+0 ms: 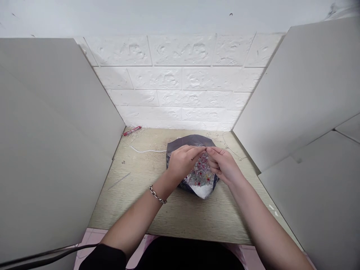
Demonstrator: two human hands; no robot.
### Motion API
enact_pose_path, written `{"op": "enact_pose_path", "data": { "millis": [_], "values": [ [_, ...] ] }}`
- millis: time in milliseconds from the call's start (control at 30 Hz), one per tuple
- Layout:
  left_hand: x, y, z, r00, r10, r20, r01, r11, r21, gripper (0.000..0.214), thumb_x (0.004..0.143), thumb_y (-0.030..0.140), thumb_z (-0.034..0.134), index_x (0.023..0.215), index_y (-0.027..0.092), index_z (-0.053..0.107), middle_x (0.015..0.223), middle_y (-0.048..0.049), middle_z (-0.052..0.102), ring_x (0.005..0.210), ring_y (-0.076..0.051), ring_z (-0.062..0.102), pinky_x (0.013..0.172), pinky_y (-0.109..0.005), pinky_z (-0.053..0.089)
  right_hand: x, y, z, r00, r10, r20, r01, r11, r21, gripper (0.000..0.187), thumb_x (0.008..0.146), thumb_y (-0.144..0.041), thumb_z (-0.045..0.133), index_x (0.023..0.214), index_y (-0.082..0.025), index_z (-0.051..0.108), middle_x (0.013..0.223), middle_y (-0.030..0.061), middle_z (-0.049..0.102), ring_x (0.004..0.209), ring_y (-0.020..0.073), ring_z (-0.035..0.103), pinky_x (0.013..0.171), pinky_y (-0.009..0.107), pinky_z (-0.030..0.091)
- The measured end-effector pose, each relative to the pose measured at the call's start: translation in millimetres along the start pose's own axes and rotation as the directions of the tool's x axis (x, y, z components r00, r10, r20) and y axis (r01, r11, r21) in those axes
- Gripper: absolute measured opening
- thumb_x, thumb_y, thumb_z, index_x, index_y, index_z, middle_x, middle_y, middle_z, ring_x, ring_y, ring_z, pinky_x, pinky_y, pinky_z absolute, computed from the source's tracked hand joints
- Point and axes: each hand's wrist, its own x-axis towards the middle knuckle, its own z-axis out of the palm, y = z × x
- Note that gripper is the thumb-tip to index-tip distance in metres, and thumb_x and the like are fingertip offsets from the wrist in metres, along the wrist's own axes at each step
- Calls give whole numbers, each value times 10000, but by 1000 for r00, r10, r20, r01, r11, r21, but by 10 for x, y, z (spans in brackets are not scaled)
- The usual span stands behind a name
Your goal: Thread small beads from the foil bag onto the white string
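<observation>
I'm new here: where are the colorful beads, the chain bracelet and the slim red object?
Colorful beads [200, 173]: head view, middle of the visible pile.
Chain bracelet [158, 197]: head view, links across the left wrist.
Slim red object [132, 131]: head view, middle of its length.

You are holding one left hand [182, 162] and one right hand [225, 163] over one bag [191, 141] of uncountably many beads [200, 175]. You are wearing one bracelet [156, 195]; one red packet [132, 131], one white strand [146, 151] and two white scraps [276, 213] are lying on one table [202, 219].
</observation>
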Motion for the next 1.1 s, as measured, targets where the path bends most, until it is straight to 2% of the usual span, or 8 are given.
{"op": "enact_pose_path", "data": {
  "millis": [133, 267, 567, 900, 1100],
  "values": [
    [4, 15, 9, 999, -26, -38, 25, 999, -37, 140, 764, 245, 511, 844, 180, 606, 747, 9, 644, 659, -79, 560, 621, -190, 448, 1, -27, -20, 997, -41, -61, 40, 999, -30, 267, 640, -369, 616, 770, -151, 533, 379, -103, 210, 330, 16, 145, 296, 146, 96],
    [1, 27, -1, 999, -26, -45, 24, 998, -51, 133, 759, 235, 518, 841, 174, 602, 744, 7, 643, 660, -80, 561, 619, -190, 448, 3, -41, -31, 997, -48, -64, 44, 997, -60, 277, 616, -363, 633, 763, -150, 536, 366, -104, 224, 324, 16, 150, 296, 151, 94],
    [-2, 32, -5, 999, -35, 28, 36, 999, -34, 177, 791, 254, 466, 882, 181, 598, 778, -4, 641, 683, -85, 558, 639, -200, 441, -3, -24, 3, 994, -86, -70, 79, 993, -91, 258, 618, -359, 629, 735, -152, 531, 372, -101, 236, 317, 16, 169, 303, 156, 101],
    [-10, 34, 9, 995, -83, 60, 85, 996, -31, 184, 792, 268, 460, 873, 172, 595, 782, -19, 636, 699, -99, 557, 643, -216, 439, 15, 12, -11, 966, -227, -120, 195, 953, -234, 257, 615, -372, 623, 740, -154, 567, 421, -67, 359, 325, 19, 219, 309, 175, 153],
    [19, 77, -2, 985, -138, 106, 151, 980, -127, 156, 779, 257, 474, 839, 176, 593, 743, -2, 633, 682, -88, 562, 631, -199, 441, 16, 20, -10, 948, -287, -139, 237, 926, -293, 226, 635, -369, 601, 698, -156, 555, 430, -61, 369, 350, 26, 239, 333, 180, 186]
  ]
}}
